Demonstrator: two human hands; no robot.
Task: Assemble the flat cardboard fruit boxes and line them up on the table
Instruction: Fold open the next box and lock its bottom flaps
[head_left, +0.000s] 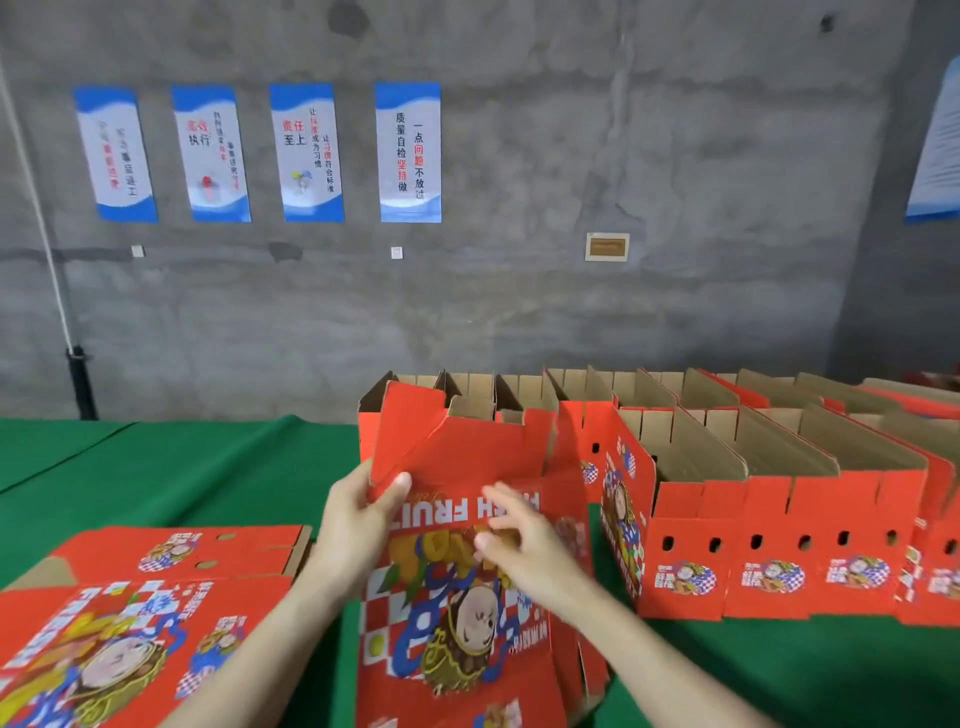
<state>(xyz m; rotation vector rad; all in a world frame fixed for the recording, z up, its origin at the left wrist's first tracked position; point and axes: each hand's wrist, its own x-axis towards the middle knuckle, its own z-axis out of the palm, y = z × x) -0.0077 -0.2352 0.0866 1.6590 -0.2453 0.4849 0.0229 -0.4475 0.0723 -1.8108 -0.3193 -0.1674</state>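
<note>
A red printed fruit box (457, 613), still mostly flat, stands in front of me on the green table (171, 467). Its top flaps (457, 441) are bent upward. My left hand (358, 519) grips the box's upper left edge, thumb on the printed face. My right hand (519, 540) lies on the printed face near the "FRUIT" lettering with relaxed, slightly spread fingers. A stack of flat boxes (130, 623) lies at lower left. Several assembled open boxes (779, 519) stand in rows to the right and behind.
A grey concrete wall (519, 312) with several blue-and-white posters (408, 153) rises behind the table. A white cord and black post (78, 379) stand at the far left. Green cloth shows at the left rear and lower right.
</note>
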